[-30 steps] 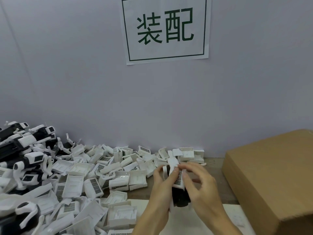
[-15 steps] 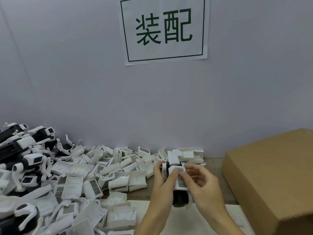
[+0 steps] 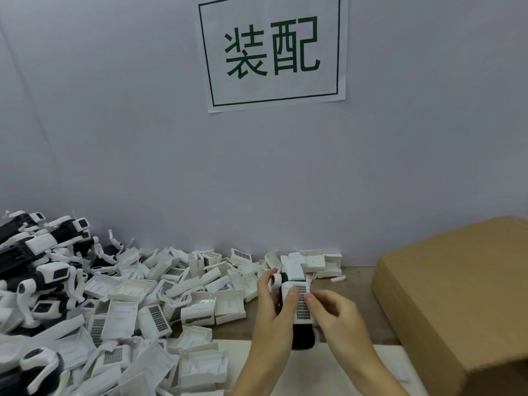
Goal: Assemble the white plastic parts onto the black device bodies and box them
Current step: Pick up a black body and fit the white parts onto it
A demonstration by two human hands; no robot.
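Both hands hold one black device body (image 3: 303,336) upright over the table's front. A white grille cover (image 3: 300,305) sits on its upper face. My left hand (image 3: 275,310) grips the body from the left, thumb on the cover. My right hand (image 3: 335,312) pinches the cover's right edge with thumb and fingertips. A large heap of loose white plastic parts (image 3: 137,310) spreads across the table to the left. Assembled black and white devices (image 3: 43,252) are stacked at the far left.
A closed brown cardboard box (image 3: 457,295) fills the right side of the table. A white sheet (image 3: 323,372) lies under my forearms at the front. The grey wall with a paper sign (image 3: 273,50) closes off the back.
The white grille cover has turned to face up on the black body, and both thumbs now press on it. The hands stayed in nearly the same place.
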